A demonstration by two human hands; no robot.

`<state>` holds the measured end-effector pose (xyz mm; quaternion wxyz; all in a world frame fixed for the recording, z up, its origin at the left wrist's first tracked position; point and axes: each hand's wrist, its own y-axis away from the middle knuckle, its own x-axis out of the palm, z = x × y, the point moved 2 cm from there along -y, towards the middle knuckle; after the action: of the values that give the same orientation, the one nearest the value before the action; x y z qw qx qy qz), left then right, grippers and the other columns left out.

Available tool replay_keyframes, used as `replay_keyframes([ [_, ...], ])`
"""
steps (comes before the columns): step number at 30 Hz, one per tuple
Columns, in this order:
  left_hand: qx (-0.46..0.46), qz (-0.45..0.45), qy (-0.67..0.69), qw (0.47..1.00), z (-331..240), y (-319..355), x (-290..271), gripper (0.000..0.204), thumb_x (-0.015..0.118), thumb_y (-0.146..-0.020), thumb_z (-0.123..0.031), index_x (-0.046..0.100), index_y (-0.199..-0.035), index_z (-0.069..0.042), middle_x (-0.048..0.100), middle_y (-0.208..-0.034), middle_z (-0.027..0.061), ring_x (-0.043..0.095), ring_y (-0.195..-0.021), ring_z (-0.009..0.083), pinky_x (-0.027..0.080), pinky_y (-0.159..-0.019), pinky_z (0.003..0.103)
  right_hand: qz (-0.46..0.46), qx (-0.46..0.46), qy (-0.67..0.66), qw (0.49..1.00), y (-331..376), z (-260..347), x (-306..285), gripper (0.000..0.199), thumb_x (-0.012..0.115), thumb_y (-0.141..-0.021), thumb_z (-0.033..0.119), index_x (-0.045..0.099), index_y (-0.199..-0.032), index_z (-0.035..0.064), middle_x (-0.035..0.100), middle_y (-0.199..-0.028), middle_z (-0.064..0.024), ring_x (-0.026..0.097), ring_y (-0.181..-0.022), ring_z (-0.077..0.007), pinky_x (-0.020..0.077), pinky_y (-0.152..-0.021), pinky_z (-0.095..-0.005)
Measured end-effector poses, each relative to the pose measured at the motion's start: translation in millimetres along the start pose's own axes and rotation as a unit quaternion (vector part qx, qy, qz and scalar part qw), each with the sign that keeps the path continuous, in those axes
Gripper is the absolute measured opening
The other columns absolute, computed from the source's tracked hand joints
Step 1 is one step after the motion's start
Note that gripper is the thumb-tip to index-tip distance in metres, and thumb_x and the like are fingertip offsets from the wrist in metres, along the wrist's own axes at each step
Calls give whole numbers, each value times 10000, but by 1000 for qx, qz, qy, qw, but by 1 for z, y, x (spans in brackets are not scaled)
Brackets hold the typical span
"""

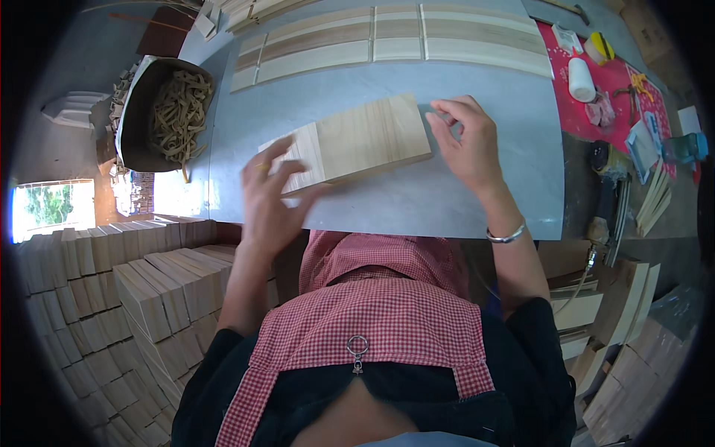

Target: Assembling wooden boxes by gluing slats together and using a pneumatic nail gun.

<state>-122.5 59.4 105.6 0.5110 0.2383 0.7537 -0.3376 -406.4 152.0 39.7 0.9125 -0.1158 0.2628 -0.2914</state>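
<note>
A flat, pale wooden block or box [365, 141] lies slantwise on the grey tabletop [462, 208] in front of me. Its left end is lighter, with a seam across the top. My left hand [274, 197], slightly blurred, has its fingers spread around that left end; whether the fingertips touch the wood I cannot tell. Just off the block's right end is my right hand [471, 141], its fingers bent and apart with nothing between them. A silver bangle [506, 234] circles the right wrist.
Long grooved boards [320, 45] lie along the table's far side. At the left stands a carton [138, 138] of tan rubber bands [179, 112]. On a red mat [555, 67] at the right are a white bottle [581, 80] and tape [598, 48]. Stacked wooden pieces [160, 290] fill the lower left.
</note>
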Motion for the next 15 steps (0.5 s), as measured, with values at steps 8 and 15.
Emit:
replay_keyframes([
  [8,147,70,35,986,-46,-74,72,465,859,-703,-406,624,-940,-82,445,-1483,180,440,-1325,398,295,-1130,599,-64,-23,79,995,-17,-13,41,106,736,-830,46,691,-923,24,600,-872,-60,570,-706,-198,491,-660,-321],
  [15,127,82,117,982,-39,-85,89,451,886,-647,-344,560,-819,-84,508,-1407,174,457,-1273,373,344,-1069,526,-75,49,23,996,-16,-8,49,78,715,-829,16,669,-892,10,594,-857,-74,582,-708,-208,507,-664,-319],
])
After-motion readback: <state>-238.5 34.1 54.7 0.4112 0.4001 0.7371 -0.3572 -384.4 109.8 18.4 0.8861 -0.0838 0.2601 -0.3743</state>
